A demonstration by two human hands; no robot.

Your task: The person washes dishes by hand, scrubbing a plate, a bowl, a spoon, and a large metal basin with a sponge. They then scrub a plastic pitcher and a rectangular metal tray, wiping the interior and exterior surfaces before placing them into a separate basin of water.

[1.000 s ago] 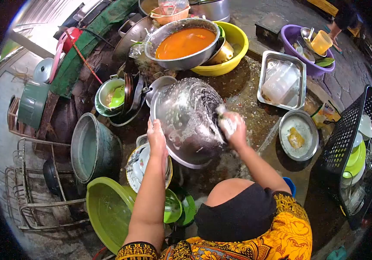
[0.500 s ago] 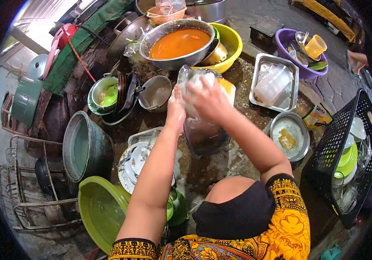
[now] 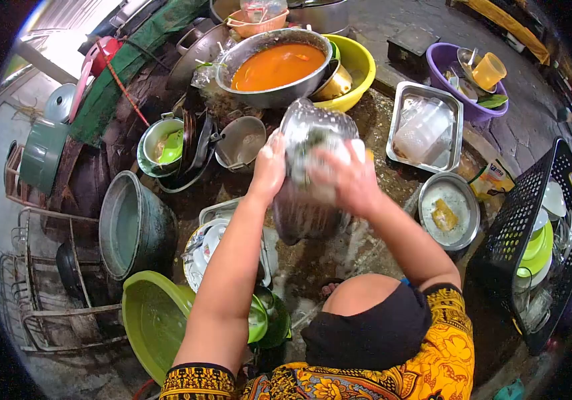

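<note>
Glossy metal bowl, smooth green plastic tub and matt black cloth

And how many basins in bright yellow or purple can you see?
2: the yellow basin, partly hidden by the metal basin of orange liquid, and the purple basin at upper right. Others may be hidden.

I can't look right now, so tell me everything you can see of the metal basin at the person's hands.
The basin looks like shiny metal, bright and white-flecked above, darker below. It appears steeply tipped, nearer the camera than the bowl of orange liquid. The left hand touches its left edge; the right hand, blurred, is over its front, hiding part of it. What supports it from below is unclear.
</note>
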